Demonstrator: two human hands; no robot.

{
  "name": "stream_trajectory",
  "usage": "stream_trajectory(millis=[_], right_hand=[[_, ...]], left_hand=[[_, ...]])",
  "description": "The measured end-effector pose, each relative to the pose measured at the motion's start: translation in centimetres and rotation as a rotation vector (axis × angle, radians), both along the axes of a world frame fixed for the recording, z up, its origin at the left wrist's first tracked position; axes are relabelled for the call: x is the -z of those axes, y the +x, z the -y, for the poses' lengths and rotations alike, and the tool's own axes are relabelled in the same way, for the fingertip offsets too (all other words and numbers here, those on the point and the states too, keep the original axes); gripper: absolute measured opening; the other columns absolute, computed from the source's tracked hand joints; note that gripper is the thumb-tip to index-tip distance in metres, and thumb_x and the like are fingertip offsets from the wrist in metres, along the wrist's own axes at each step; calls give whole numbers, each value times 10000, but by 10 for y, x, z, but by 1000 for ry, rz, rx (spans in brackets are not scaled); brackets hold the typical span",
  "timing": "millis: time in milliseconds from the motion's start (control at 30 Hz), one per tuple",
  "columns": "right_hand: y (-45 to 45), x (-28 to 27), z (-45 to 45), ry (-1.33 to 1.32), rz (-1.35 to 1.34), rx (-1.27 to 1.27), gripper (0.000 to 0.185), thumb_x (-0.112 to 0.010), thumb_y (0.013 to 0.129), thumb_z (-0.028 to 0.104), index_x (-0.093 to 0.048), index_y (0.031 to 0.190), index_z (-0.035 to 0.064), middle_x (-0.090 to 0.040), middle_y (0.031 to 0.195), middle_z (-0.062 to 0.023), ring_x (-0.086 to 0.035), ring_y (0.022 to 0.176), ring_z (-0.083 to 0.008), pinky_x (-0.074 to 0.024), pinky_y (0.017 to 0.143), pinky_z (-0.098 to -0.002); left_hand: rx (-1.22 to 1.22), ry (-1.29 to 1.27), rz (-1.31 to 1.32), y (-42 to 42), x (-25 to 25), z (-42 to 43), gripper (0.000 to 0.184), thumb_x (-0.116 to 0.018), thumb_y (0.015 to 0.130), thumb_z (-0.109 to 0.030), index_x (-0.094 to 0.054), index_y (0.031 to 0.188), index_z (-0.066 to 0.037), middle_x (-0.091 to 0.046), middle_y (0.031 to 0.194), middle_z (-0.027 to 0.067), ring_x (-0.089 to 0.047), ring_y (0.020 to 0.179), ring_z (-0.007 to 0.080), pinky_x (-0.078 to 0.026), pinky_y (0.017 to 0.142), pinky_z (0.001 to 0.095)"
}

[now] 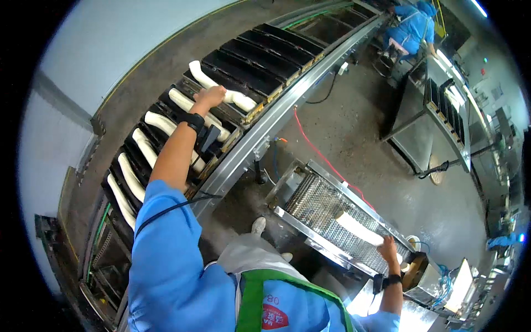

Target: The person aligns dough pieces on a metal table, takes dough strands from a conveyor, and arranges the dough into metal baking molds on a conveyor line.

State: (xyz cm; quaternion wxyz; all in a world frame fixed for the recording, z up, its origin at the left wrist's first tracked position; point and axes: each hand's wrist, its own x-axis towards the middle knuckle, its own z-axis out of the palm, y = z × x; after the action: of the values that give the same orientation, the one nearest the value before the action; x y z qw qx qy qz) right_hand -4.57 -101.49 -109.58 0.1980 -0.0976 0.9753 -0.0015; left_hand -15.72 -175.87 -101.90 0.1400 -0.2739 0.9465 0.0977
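Note:
My left hand (210,96) is closed around the middle of a long white dough roll (244,102). That roll lies slantwise over a black baking pan on the line, its far end sticking out past the pan. My right hand (389,250) grips the near end of another dough roll (358,229), which lies on a wire-mesh conveyor (315,200). The fingertips of both hands are partly hidden. A dough roll (182,102) sits in the pan beside my left wrist, partly covered by my arm.
Several filled pans, one with a dough roll (131,176), run down the left line. Black pans (265,58) continue beyond my left hand. A metal rail (260,133) edges the line. A red hose (315,145) crosses the floor. A co-worker (412,30) bends at the far right.

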Motion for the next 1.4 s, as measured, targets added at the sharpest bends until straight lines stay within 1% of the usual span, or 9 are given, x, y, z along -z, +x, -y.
stream_trajectory(millis=[133, 367, 600, 667, 900, 967, 1167, 1267, 1400], right_hand=[[-39, -54, 47, -849, 292, 345, 313, -552, 650, 101, -518, 928, -39, -563, 809, -101, -540, 749, -167, -447, 639, -272], [-95, -144, 266, -1277, 318, 66, 296, -556, 703, 175, -486, 911, -22, -538, 824, -96, -527, 606, -127, -442, 530, -247], [-167, -200, 486, -1605, 680, -242, 297, -593, 749, 178, -435, 941, 14, -503, 742, -67, -535, 527, -124, -469, 480, -224], [-191, -188, 541, -1539, 714, -277, 312, -605, 751, 208, -440, 929, 12, -509, 751, -72, -547, 543, -132, -466, 482, -226], [-255, -63, 642, -718, 551, -516, 433, -640, 720, 260, -472, 991, -33, -524, 705, -80, -513, 513, -128, -448, 495, -266], [-248, 9, 635, -745, -118, -989, 413, -609, 711, 220, -472, 1017, -21, -590, 763, -174, -583, 671, -315, -464, 631, -361], [-178, 21, 638, -581, 94, -674, 527, -583, 710, 171, -357, 1180, 103, -557, 797, -241, -544, 816, -349, -439, 704, -411], [-177, 36, 654, -517, -204, -886, 594, -593, 685, 168, -332, 1217, 126, -560, 840, -220, -548, 817, -341, -437, 703, -403], [-209, 10, 632, -749, 383, -825, 634, -592, 609, 185, -388, 1202, 86, -573, 850, -180, -560, 793, -305, -436, 696, -351]], left_hand=[[74, -214, 37, 12, -13, -29, 259, -466, 737, -230, -572, 969, -185, -561, 1045, 57, -420, 1030, 349, -276, 813, 530], [42, -159, 212, 21, 14, -26, 251, -451, 743, -177, -624, 889, -67, -590, 959, 143, -529, 912, 322, -364, 764, 457], [210, 49, 148, 70, 45, -30, 255, -435, 749, -241, -593, 932, -160, -549, 994, 118, -460, 985, 323, -270, 848, 520], [88, -46, -214, 79, 42, -39, 282, -435, 736, -242, -583, 952, -139, -559, 1015, 100, -464, 982, 286, -245, 855, 509], [-108, -250, -155, 34, 47, 30, 200, -477, 749, -185, -597, 888, -105, -611, 837, 115, -506, 902, 338, -329, 802, 488], [-140, -84, -89, 20, 63, 54, 195, -474, 757, -165, -614, 840, -58, -605, 867, 156, -518, 894, 369, -379, 774, 490], [-79, -227, 153, 9, 173, 142, 268, -452, 779, -154, -582, 941, 15, -552, 1013, 190, -554, 872, 333, -370, 762, 554], [-172, -99, 220, 27, 133, 121, 318, -473, 750, -179, -548, 989, 16, -550, 1002, 187, -559, 828, 322, -386, 731, 486], [-468, 375, 42, 33, 72, 93, 396, -543, 690, -249, -538, 964, 37, -564, 940, 165, -572, 713, 303, -463, 589, 385]])
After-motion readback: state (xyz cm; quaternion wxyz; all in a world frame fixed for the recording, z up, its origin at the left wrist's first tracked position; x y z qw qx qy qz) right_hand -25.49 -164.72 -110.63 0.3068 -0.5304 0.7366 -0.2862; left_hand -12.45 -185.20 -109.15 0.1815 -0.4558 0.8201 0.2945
